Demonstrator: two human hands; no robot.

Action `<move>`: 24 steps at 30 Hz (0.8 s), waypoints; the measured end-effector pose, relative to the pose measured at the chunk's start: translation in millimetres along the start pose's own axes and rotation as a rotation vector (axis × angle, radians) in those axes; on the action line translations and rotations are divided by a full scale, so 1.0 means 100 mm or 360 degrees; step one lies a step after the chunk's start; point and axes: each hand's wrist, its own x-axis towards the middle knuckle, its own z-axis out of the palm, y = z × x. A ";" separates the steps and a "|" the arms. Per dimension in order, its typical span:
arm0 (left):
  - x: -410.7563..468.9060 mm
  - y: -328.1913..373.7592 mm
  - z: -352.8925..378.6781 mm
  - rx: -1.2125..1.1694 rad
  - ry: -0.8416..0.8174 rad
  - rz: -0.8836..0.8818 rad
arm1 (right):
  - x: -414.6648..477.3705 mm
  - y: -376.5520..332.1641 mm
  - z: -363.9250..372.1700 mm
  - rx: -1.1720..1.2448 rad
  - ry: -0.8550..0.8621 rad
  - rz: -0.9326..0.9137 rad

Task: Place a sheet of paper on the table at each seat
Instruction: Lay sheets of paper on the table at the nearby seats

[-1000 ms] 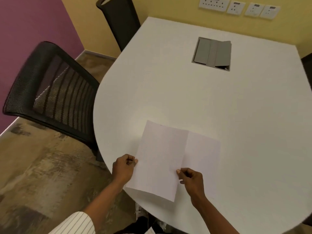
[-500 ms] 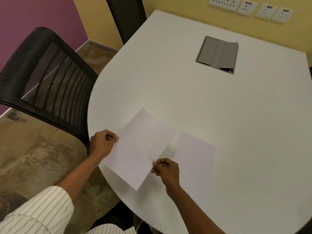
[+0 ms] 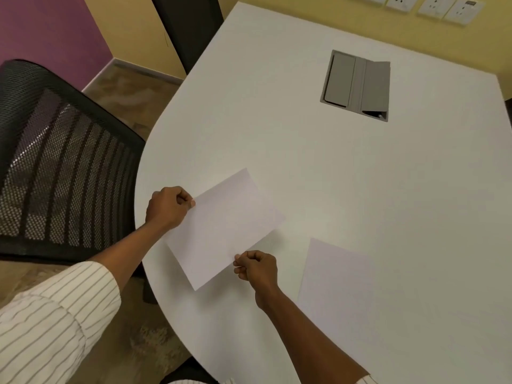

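Note:
I hold a white sheet of paper (image 3: pixel 224 225) just above the white table (image 3: pixel 304 162), near its left edge and turned at an angle. My left hand (image 3: pixel 166 207) pinches the sheet's left edge. My right hand (image 3: pixel 257 268) pinches its near right edge. A second white sheet (image 3: pixel 332 284) lies flat on the table to the right, free of both hands. A black mesh chair (image 3: pixel 61 167) stands at the table's left side, level with the held sheet.
A grey cable hatch (image 3: pixel 357 84) is set into the table's middle. Another dark chair (image 3: pixel 191 26) stands at the far left corner. Wall sockets (image 3: pixel 435 5) line the yellow wall. Patterned floor shows at the left.
Both hands have carried the held sheet leftward, off the second sheet and toward the mesh chair, turning it. The second sheet stays on the table.

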 end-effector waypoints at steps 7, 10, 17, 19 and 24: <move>0.72 0.07 0.07 0.0200 -0.0177 0.0119 | 0.45 -0.26 0.35 -0.0090 0.0021 0.0108; 0.91 0.15 0.12 0.0275 -0.0225 0.0152 | 0.60 -0.29 0.44 -0.0082 0.0029 0.0167; 1.42 0.22 0.17 0.0443 -0.0298 0.0187 | 0.83 -0.32 0.64 0.0033 0.0072 0.0315; 1.56 0.25 0.19 0.0451 -0.0308 0.0178 | 0.90 -0.34 0.70 0.0080 0.0065 0.0332; 1.80 0.33 0.28 0.0517 -0.0330 0.0220 | 1.05 -0.42 0.82 0.0153 0.0060 0.0361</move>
